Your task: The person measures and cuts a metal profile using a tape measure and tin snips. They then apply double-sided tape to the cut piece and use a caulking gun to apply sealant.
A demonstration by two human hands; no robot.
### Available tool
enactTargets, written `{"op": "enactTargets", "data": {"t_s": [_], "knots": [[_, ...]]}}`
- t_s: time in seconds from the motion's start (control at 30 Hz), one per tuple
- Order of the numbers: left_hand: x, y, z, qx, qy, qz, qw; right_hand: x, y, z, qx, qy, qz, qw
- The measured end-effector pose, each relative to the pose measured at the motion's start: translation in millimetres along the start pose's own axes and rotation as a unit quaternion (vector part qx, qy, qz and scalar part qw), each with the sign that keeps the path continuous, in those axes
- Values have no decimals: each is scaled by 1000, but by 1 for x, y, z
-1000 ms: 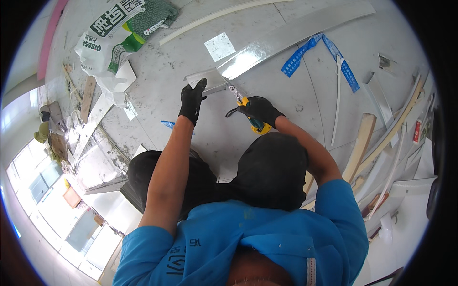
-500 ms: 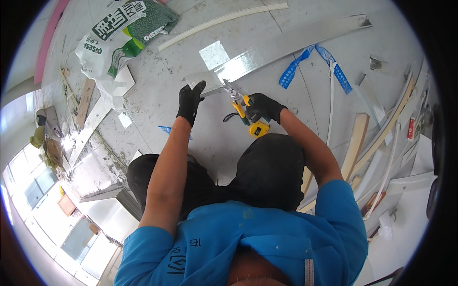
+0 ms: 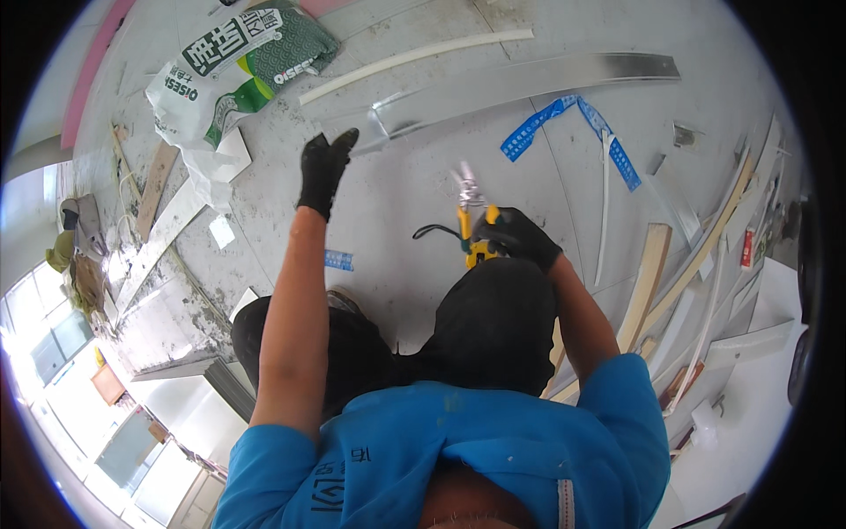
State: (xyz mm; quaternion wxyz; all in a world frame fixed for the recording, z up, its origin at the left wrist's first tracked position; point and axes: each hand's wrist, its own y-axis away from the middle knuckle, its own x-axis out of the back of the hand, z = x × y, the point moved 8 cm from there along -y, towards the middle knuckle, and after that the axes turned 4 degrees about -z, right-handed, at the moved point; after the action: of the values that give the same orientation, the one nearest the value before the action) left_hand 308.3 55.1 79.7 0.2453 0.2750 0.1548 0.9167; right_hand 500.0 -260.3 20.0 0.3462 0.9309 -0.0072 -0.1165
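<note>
My left hand (image 3: pixel 324 176), in a black glove, is closed at the near left end of a long shiny metal strip (image 3: pixel 520 88). The strip stretches away to the right above the floor, and its left end is folded or bent. In my right hand (image 3: pixel 520 236), also gloved, are metal snips (image 3: pixel 467 194) with yellow and green handles. Their blades point away from me, apart from the strip and slightly blurred. Just beneath the snips a yellow tape measure (image 3: pixel 479 256) with a dark wrist loop shows in part by my right knee.
A green and white sack (image 3: pixel 238 70) lies at far left, near a pale curved strip (image 3: pixel 414 63). Blue tape (image 3: pixel 608 141) rests on the floor right of centre. Wooden battens (image 3: pixel 648 282) and offcuts crowd the right side. Boards and debris (image 3: pixel 159 238) lie left.
My left hand has moved left and away, swinging the metal strip's near end with it. My right hand has drawn the snips back toward my knee, off the strip.
</note>
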Motion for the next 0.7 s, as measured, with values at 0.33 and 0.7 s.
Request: {"op": "enactTargets", "data": {"t_s": [0.33, 0.7], "knots": [[72, 78, 186, -522, -445, 138, 714, 38, 82, -287, 472, 477, 441, 595], [180, 175, 308, -628, -513, 194, 552, -45, 72, -446, 503, 329, 210, 771]]}}
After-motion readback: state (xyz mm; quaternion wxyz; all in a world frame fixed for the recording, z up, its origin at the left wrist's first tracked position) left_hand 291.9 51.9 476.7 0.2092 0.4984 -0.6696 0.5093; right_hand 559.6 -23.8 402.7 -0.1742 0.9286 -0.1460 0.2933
